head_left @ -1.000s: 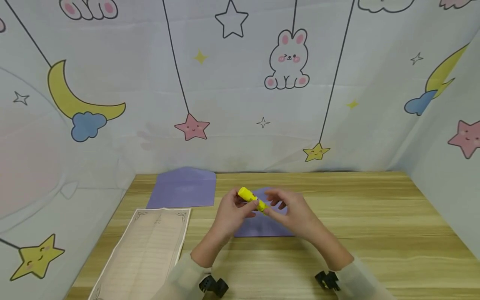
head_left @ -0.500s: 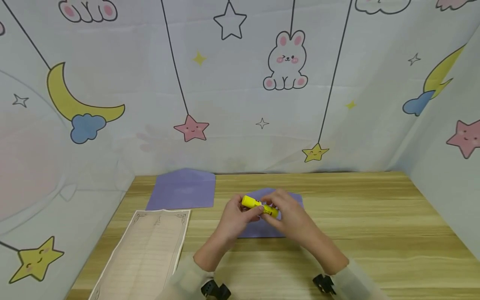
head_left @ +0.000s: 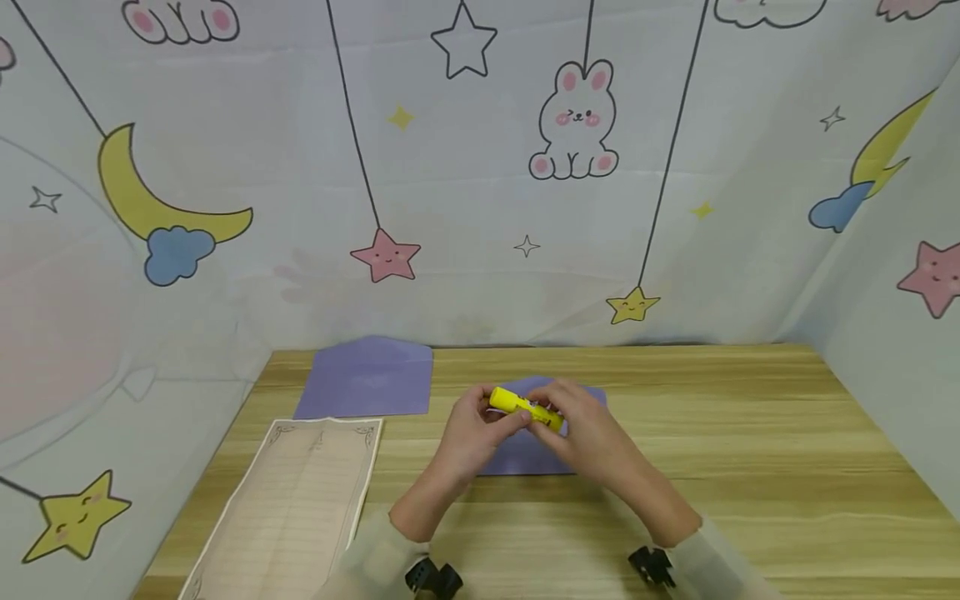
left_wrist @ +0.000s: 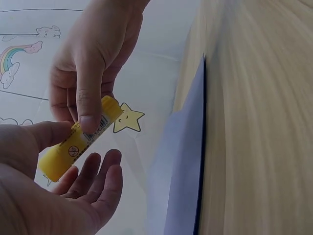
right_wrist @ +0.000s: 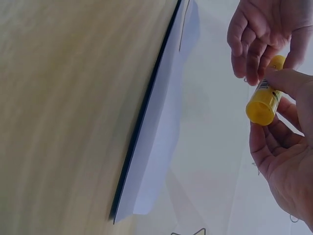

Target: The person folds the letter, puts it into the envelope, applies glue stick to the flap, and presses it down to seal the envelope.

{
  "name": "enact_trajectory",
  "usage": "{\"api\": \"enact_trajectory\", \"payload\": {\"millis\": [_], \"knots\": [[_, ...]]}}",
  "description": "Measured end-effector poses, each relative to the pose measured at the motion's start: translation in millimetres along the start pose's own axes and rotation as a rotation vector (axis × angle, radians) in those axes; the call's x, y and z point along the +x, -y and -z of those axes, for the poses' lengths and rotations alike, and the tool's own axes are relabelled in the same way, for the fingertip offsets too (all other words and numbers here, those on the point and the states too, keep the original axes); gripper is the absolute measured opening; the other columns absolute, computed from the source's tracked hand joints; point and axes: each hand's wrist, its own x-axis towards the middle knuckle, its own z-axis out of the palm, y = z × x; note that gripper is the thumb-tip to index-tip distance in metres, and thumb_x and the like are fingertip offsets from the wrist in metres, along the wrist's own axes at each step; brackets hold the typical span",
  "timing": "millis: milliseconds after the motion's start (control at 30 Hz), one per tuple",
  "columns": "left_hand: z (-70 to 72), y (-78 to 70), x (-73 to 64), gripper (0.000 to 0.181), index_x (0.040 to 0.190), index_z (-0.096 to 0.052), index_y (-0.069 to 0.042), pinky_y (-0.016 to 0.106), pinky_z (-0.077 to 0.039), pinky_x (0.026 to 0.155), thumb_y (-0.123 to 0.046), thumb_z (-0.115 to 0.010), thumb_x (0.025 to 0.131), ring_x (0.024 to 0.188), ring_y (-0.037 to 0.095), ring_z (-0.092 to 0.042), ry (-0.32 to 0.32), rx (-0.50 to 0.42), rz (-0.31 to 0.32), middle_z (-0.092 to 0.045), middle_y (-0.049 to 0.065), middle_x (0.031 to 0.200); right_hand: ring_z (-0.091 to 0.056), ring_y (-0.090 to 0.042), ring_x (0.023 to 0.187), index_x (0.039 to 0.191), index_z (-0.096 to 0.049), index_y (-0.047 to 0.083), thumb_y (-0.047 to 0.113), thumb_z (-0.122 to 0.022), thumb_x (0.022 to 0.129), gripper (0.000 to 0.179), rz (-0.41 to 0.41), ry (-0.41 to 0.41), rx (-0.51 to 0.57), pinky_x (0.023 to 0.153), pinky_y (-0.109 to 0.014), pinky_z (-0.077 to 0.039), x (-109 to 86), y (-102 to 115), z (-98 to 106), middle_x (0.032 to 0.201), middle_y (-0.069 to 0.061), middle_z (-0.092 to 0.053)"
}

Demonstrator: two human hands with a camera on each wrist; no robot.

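Note:
Both hands meet over the purple envelope [head_left: 517,457], holding a yellow glue stick [head_left: 509,401] that slants down to the right in the head view. My left hand [head_left: 471,440] pinches its left part between thumb and forefinger; the other left fingers are loosely curved beside it. At the opposite end, my right hand [head_left: 596,433] grips the glue stick with thumb and fingers. A barcode and printed marks on the glue stick [left_wrist: 61,159] show in the left wrist view. The right wrist view shows the hollow round end of the glue stick [right_wrist: 260,113] by the right fingers.
A second purple envelope [head_left: 367,382] lies at the back left of the wooden table [head_left: 720,467]. Before it lies a lined sheet of letter paper [head_left: 300,492] with an ornamented border. A cartoon-printed cloth [head_left: 465,167] hangs behind the table.
The glue stick has shifted slightly right and down and lies flatter. The right fingers, spread apart earlier, have come down onto its right end, while the left hand has kept its pinch.

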Motion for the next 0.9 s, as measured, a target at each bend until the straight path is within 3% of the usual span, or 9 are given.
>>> {"api": "enact_trajectory", "payload": {"millis": [167, 433, 600, 767, 900], "knots": [[4.1, -2.0, 1.1, 0.054, 0.139, -0.056, 0.004, 0.038, -0.061, 0.086, -0.019, -0.080, 0.097, 0.107, 0.029, -0.069, -0.038, 0.137, -0.079, -0.065, 0.017, 0.128, -0.058, -0.011, 0.090, 0.119, -0.072, 0.011, 0.013, -0.084, 0.094, 0.028, -0.019, -0.002, 0.008, 0.076, -0.039, -0.059, -0.6, -2.3, 4.8, 0.106, 0.003, -0.063], [10.1, -6.1, -1.6, 0.056, 0.144, -0.059, -0.005, 0.055, -0.052, 0.104, -0.026, -0.081, 0.097, 0.121, 0.033, -0.065, -0.080, 0.388, -0.212, -0.066, 0.011, 0.136, -0.063, -0.016, 0.093, 0.120, -0.072, 0.008, 0.013, -0.086, 0.092, 0.031, -0.051, -0.009, -0.038, 0.079, -0.043, -0.060, -2.4, -9.6, 14.6, 0.108, 0.000, -0.066], [14.3, -4.1, -3.8, 0.060, 0.146, -0.060, -0.009, 0.055, -0.051, 0.106, -0.027, -0.084, 0.094, 0.127, 0.033, -0.062, -0.110, 0.565, -0.278, -0.064, 0.009, 0.141, -0.064, -0.017, 0.093, 0.120, -0.072, 0.008, 0.012, -0.086, 0.092, 0.032, -0.077, -0.005, -0.071, 0.080, -0.043, -0.060, -7.0, -18.8, 24.8, 0.109, -0.001, -0.067], [21.9, 1.3, -3.8, 0.064, 0.147, -0.060, -0.009, 0.054, -0.048, 0.110, -0.034, -0.084, 0.094, 0.133, 0.032, -0.058, -0.127, 0.814, -0.404, -0.062, 0.010, 0.143, -0.062, -0.017, 0.092, 0.123, -0.073, 0.009, 0.011, -0.085, 0.092, 0.034, -0.123, 0.013, -0.111, 0.079, -0.041, -0.058, -12.2, -31.7, 40.1, 0.107, 0.000, -0.068], [29.6, 4.7, -3.9, 0.068, 0.149, -0.058, -0.011, 0.057, -0.044, 0.112, -0.040, -0.084, 0.093, 0.136, 0.033, -0.055, -0.126, 0.941, -0.457, -0.060, 0.009, 0.146, -0.063, -0.020, 0.093, 0.124, -0.072, 0.006, 0.012, -0.083, 0.094, 0.032, -0.172, 0.036, -0.153, 0.081, -0.043, -0.057, -18.1, -44.8, 54.9, 0.107, -0.002, -0.069]]}}
